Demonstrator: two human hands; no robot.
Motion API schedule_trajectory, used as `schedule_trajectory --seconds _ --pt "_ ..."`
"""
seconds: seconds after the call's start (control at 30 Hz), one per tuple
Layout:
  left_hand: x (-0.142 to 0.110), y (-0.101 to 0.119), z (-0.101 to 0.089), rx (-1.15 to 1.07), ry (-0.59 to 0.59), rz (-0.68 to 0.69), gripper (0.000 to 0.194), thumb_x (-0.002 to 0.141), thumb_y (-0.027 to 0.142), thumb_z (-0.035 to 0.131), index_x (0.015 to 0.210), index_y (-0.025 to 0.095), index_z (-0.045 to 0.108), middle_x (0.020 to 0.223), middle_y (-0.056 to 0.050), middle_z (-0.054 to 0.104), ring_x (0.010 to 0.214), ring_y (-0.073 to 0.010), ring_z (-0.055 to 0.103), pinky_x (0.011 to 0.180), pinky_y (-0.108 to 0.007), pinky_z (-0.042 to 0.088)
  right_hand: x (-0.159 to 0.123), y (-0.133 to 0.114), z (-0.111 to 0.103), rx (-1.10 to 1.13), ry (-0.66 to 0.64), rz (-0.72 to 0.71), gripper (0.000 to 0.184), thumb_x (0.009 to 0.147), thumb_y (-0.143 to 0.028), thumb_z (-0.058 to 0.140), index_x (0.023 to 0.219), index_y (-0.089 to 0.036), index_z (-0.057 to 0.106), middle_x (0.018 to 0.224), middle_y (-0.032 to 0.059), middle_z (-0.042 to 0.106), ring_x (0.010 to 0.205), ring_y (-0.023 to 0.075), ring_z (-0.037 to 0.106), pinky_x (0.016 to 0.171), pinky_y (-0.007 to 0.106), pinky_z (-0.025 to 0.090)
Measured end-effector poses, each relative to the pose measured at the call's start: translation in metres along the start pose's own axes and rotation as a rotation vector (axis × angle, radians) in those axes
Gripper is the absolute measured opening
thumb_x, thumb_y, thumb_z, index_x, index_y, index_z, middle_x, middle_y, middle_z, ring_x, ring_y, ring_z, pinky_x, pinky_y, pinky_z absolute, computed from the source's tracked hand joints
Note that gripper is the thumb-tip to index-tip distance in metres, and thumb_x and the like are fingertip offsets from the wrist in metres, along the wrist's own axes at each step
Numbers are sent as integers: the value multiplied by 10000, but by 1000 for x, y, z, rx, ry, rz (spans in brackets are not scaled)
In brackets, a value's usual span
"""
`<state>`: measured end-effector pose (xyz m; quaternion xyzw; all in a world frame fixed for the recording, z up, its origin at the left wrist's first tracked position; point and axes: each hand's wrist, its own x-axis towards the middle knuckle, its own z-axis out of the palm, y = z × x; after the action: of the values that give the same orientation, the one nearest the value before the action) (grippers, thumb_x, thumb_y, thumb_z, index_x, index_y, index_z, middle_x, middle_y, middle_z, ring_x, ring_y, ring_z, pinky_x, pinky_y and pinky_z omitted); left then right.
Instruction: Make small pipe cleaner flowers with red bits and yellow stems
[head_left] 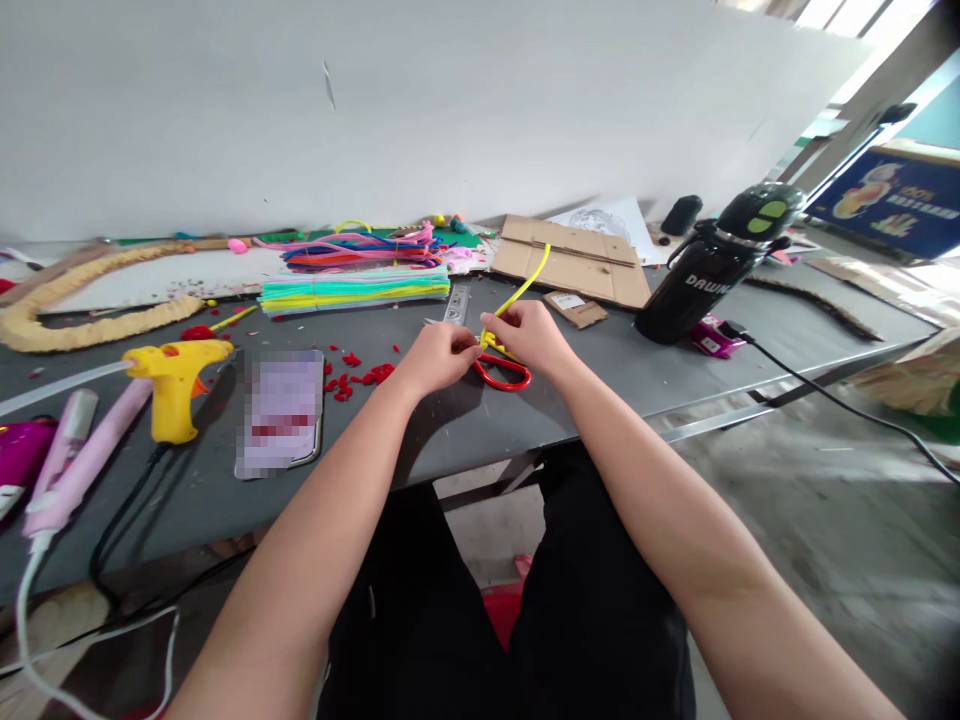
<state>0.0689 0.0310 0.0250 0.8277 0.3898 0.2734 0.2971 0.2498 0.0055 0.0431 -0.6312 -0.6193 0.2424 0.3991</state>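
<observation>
A yellow pipe cleaner (531,278) is pinched in the fingers of my right hand (534,338), its long free end sticking up and away. Beneath the fingertips, part of it is bent or coiled. My left hand (442,358) is closed at the same bent part, thumb and forefinger pressed together on it. Just under both hands lie scissors with red handles (517,385); my hands cover the rest of them. A metal ruler (457,303) lies behind my left hand.
Bundled pipe cleaners (352,290), cardboard (570,260) and a black bottle (694,280) stand along the back. To the left are a phone (281,410), a yellow glue gun (174,390), a pink corded tool (82,470) and red fluff scraps (345,385). A black cable (832,388) hangs off the right.
</observation>
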Motion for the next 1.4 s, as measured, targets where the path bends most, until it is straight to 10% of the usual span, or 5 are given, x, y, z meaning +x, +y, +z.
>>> schedule_trajectory --seconds 0.37,0.7,1.1,1.4 --pt "3 -1 -2 -73 74 -70 207 800 319 599 702 158 683 611 -5 600 599 -135 482 591 -282 350 -4 -5 -2 71 13 -75 209 795 -347 652 678 -174 658 627 35 632 627 152 552 575 283 409" --pt "11 -4 -6 -713 235 -242 148 709 300 688 712 153 699 507 42 375 462 -74 285 462 -259 191 -7 -10 -2 349 -85 34 156 763 -306 674 684 -171 664 558 2 591 528 113 506 520 252 409" --pt "5 3 -18 -1103 32 -162 133 693 246 739 721 126 687 494 67 292 436 -48 254 448 -219 179 -6 -9 -3 685 -312 222 203 749 -316 803 740 -153 683 620 -7 599 556 72 513 527 193 436" --pt "0 4 -18 -695 -187 -259 152 674 276 738 682 131 691 531 22 430 479 -64 310 497 -263 167 -2 -3 -2 610 -353 279 131 783 -206 778 754 -120 683 595 -7 598 532 67 496 495 191 414"
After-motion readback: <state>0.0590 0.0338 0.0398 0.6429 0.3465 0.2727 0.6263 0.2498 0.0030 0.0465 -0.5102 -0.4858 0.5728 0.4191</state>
